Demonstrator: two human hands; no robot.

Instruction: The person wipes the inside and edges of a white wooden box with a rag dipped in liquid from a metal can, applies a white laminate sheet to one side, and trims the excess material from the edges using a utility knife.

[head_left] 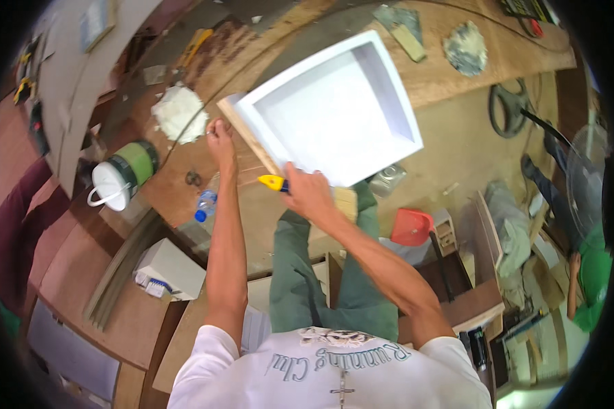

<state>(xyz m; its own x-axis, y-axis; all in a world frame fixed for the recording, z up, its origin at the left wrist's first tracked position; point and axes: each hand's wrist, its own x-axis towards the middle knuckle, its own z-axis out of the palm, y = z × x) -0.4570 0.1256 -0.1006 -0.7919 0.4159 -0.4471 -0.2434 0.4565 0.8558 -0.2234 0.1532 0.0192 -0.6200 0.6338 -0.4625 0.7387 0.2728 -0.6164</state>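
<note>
"At the lower edge of the white tray (327, 109), how do the fingers of the right hand (310, 194) stand?"

"Curled closed round one yellow-and-blue handle (273, 182), its yellow end poking out to the left. Whether they also touch the tray, I can't tell."

"And the left hand (222, 142)?"

"Near the one wooden panel (256, 140) along the tray's left side, fingers bent inward. I can't tell if they hold or touch anything."

"The two arms?"

"The left forearm runs almost straight up; the right slants up and leftward, elbow out to the side."

"Where's the tray, exactly?"

"Just one, ahead of the person, set at an angle, its hollow facing the camera. What bears its weight isn't clear."

"Farther out, what can you count?"

"Two whitish patches on the desk (167, 198): one left of the tray (174, 112), one well to its right (466, 49). One white-lidded bucket (136, 163) and one blue-capped bottle (207, 203), both left of the left forearm. One red dustpan (411, 227), right of the legs. Two other people, partly seen: maroon trousers (20, 218) at left, a green top (597, 273) at right."
</note>
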